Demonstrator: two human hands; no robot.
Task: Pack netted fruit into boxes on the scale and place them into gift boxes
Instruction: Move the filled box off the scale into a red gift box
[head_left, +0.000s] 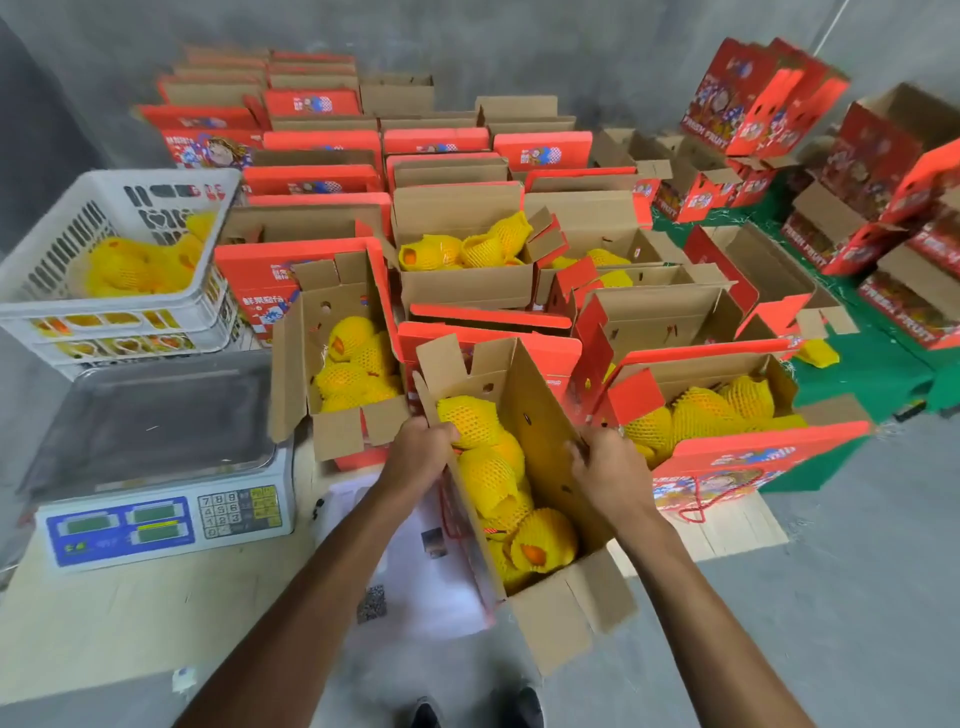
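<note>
Both forearms reach forward and down from the bottom of the view. The left hand (422, 451) curls its fingers over the left wall of an open cardboard box (563, 613), touching the topmost netted fruit (470, 421) inside. The right hand (605, 470) grips the opposite wall, fingers folded over its edge. The box sits tilted between the 2 hands, filled with fruit in yellow foam nets, its flaps standing open. Left of the left hand, the scale (161, 467) stands on the bench (119, 618) with its steel pan bare. Beyond the scale, a white crate (111, 249) holds more netted fruit. Just beyond the right hand lies a red gift box (727, 457) with fruit in it, and further out stand rows of open red gift boxes.
</note>
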